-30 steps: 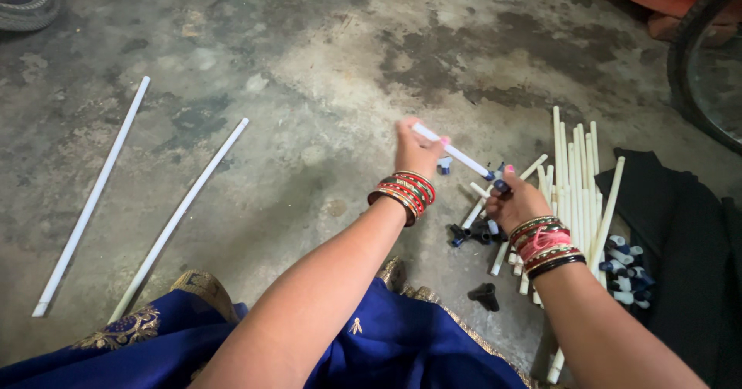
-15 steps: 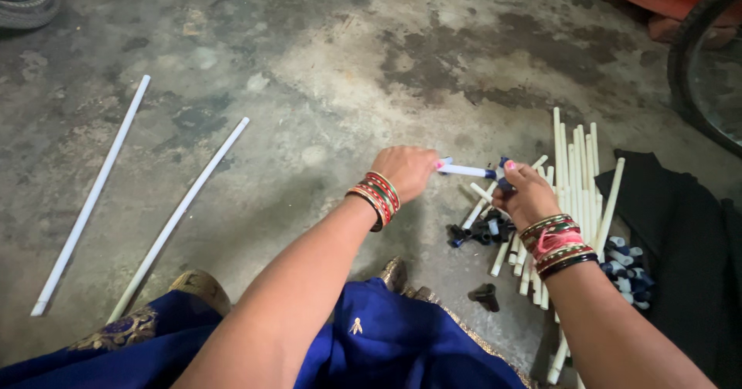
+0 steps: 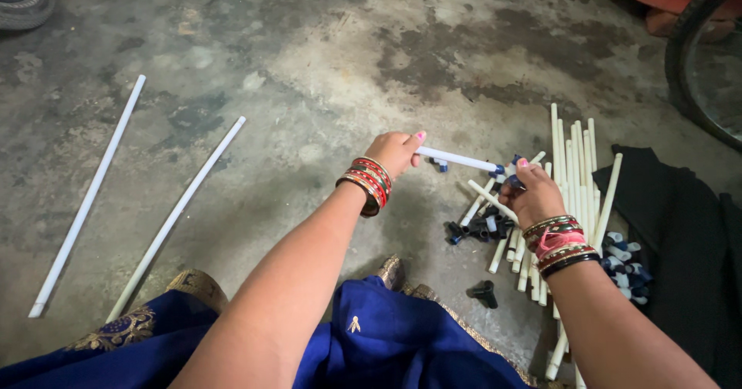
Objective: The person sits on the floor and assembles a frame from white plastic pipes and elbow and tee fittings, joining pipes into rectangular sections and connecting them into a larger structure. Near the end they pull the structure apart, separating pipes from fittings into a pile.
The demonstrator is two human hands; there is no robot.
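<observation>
Above the concrete floor [image 3: 325, 72], the left hand [image 3: 396, 151] is closed around one end of a short white pipe [image 3: 457, 159]; the right hand [image 3: 532, 194] pinches what looks like a dark cap [image 3: 512, 180] at the other end; keeping the pipe level and pushing straight should seat it squarely; the pipe is slim, smooth, rigid.

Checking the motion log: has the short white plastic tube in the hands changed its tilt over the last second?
Yes. The short white plastic tube was steeply slanted a second ago; now it lies nearly level, left hand lower against the white tube pile.
</observation>
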